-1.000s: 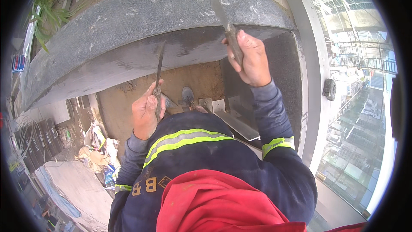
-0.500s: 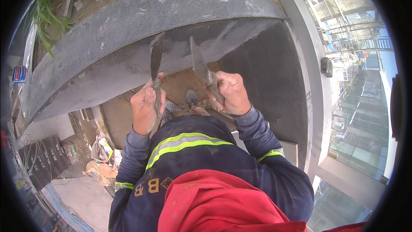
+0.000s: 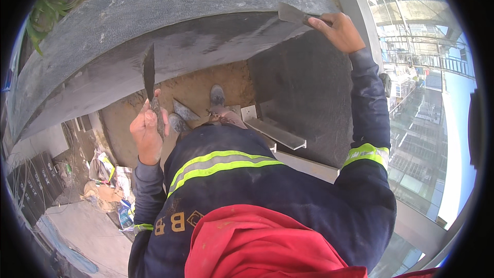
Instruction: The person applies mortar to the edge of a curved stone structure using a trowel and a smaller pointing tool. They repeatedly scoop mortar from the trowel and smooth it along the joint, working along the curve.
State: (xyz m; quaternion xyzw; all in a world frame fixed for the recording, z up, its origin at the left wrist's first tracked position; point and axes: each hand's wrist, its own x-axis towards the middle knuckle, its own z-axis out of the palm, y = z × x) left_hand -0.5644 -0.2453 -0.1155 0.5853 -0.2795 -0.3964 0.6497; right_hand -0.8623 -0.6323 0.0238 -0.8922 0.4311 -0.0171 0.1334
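- Right now, the right hand (image 3: 337, 33) is gripping a wide-bladed putty knife (image 3: 292, 14) by its handle, digits curling snugly round it.
- That blade is hovering or resting by the rim where the curved grey stone cap (image 3: 170, 0) is meeting the inner face (image 3: 170, 56); actual contact I'm not able to tell.
- Over on the left, the left hand (image 3: 149, 128) is clasping a second, narrower-looking knife (image 3: 148, 69), its grip closed round the handle and its blade pointing up, nearly edge-on to us. Any paste on it isn't showing clearly.
- Darker smears (image 3: 221, 33) are marking the inner face, so a flat, shallow blade angle and even pressure would be serving best, I'd judge.
- Near the corner, the dark side panel (image 3: 303, 77) is standing close below the right hand; shorter strokes would probably be helping there.
- Meanwhile the boots (image 3: 217, 95) are standing on bare soil, and firm footing would be steadying that long right-arm reach.
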